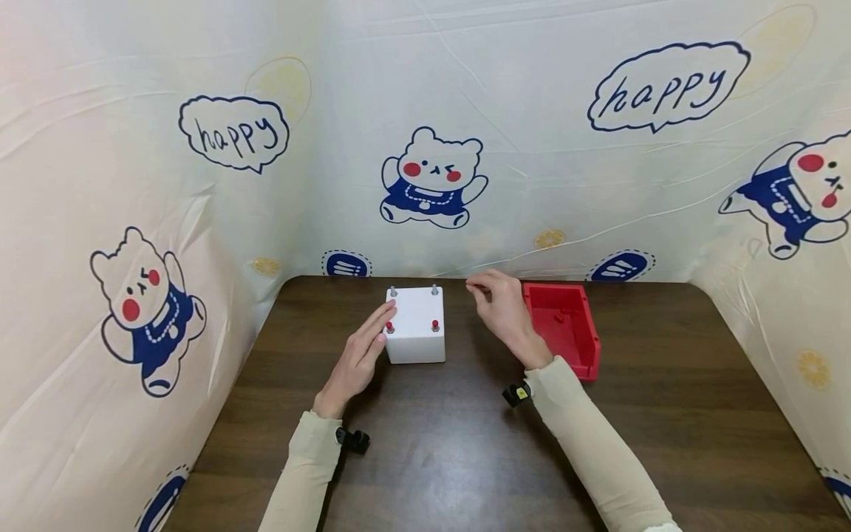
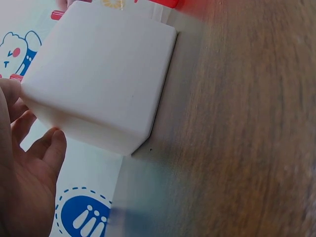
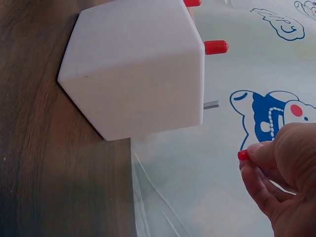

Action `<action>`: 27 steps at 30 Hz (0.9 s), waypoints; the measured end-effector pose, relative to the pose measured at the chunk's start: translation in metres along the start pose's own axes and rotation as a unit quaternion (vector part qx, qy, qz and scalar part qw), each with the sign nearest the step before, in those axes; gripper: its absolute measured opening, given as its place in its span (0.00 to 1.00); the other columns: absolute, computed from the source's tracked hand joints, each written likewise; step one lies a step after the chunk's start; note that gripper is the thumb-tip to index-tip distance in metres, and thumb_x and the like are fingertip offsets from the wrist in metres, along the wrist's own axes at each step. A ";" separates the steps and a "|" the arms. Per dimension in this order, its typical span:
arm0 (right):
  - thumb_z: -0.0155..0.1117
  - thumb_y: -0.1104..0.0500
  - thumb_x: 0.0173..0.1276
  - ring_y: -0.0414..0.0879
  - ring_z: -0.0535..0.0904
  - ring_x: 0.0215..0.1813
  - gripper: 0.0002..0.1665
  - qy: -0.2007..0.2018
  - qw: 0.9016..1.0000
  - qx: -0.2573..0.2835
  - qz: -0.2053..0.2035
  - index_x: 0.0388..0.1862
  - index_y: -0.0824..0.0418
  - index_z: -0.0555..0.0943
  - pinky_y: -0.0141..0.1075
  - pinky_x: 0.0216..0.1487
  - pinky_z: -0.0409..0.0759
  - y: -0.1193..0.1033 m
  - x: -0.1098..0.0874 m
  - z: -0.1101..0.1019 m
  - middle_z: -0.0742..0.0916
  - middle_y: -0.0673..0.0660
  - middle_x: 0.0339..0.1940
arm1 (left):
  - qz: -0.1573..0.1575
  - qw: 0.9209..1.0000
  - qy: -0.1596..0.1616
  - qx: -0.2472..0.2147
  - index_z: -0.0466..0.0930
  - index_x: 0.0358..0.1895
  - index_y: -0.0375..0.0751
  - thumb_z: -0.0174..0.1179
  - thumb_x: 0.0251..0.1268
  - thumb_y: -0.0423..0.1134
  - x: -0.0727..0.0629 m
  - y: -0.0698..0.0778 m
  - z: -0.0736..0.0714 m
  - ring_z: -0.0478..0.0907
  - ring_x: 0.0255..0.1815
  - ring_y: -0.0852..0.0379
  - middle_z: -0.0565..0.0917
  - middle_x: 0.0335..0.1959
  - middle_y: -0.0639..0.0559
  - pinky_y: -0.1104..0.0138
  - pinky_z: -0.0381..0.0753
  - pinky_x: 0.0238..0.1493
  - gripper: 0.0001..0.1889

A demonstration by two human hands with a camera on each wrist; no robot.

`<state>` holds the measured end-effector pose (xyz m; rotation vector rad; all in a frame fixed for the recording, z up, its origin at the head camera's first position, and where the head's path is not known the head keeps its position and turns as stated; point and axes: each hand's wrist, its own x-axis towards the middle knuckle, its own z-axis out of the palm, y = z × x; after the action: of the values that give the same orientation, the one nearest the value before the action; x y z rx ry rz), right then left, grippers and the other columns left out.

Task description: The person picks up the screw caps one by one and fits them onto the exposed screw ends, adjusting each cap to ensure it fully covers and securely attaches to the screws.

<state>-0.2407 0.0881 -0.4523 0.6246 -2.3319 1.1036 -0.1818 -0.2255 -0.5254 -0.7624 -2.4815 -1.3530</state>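
Observation:
A white box (image 1: pixel 415 314) stands on the table with metal posts on its top. Red caps (image 1: pixel 435 325) cover the two near posts, while the two far posts (image 1: pixel 435 290) show bare metal. My left hand (image 1: pixel 351 363) rests against the box's left side, its fingers fairly straight and reaching the top edge; in the left wrist view the thumb (image 2: pixel 53 148) touches the side. To the right of the box and above the table, my right hand (image 1: pixel 503 310) pinches a small red cap (image 3: pixel 243 155) between thumb and fingertips, apart from the posts.
A red open bin (image 1: pixel 586 329) stands to the right of my right hand, with at least one small red cap (image 1: pixel 559 318) inside. The dark wooden table (image 1: pixel 432 451) ends at a printed curtain (image 1: pixel 532 185) behind and at both sides.

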 end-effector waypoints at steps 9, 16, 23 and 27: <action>0.73 0.69 0.71 0.55 0.91 0.45 0.09 -0.012 1.000 0.017 0.010 0.48 0.66 0.92 0.46 0.53 0.91 -0.004 0.003 0.007 0.92 0.64 0.48 | 0.001 1.000 0.000 0.003 0.65 0.84 0.48 0.44 0.89 0.38 0.000 -0.002 -0.002 0.59 0.87 0.52 0.61 0.87 0.55 0.69 0.53 0.85 0.26; 0.73 0.70 0.70 0.54 0.91 0.45 0.09 -0.006 1.000 0.026 0.001 0.48 0.66 0.92 0.46 0.53 0.91 -0.005 0.005 0.013 0.92 0.63 0.47 | 0.002 1.000 -0.001 0.006 0.64 0.84 0.48 0.44 0.89 0.38 0.001 -0.002 -0.002 0.59 0.87 0.50 0.61 0.87 0.54 0.69 0.53 0.85 0.26; 0.73 0.70 0.71 0.55 0.91 0.48 0.09 -0.008 1.000 0.028 -0.006 0.47 0.65 0.93 0.46 0.55 0.91 -0.006 0.007 0.019 0.93 0.62 0.47 | 0.000 1.000 -0.004 -0.002 0.64 0.84 0.49 0.44 0.89 0.39 0.000 -0.002 0.000 0.58 0.87 0.52 0.60 0.87 0.56 0.69 0.53 0.85 0.26; 0.73 0.70 0.70 0.55 0.91 0.48 0.09 -0.007 0.999 0.035 -0.008 0.47 0.65 0.93 0.46 0.55 0.90 -0.007 0.007 0.022 0.93 0.62 0.47 | 0.001 1.000 -0.002 -0.002 0.64 0.84 0.49 0.44 0.89 0.39 0.000 -0.002 0.000 0.58 0.87 0.52 0.60 0.87 0.56 0.69 0.53 0.85 0.26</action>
<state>-0.2466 0.0654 -0.4564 0.6779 -2.3033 1.1814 -0.1829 -0.2258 -0.5267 -0.7690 -2.4800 -1.3577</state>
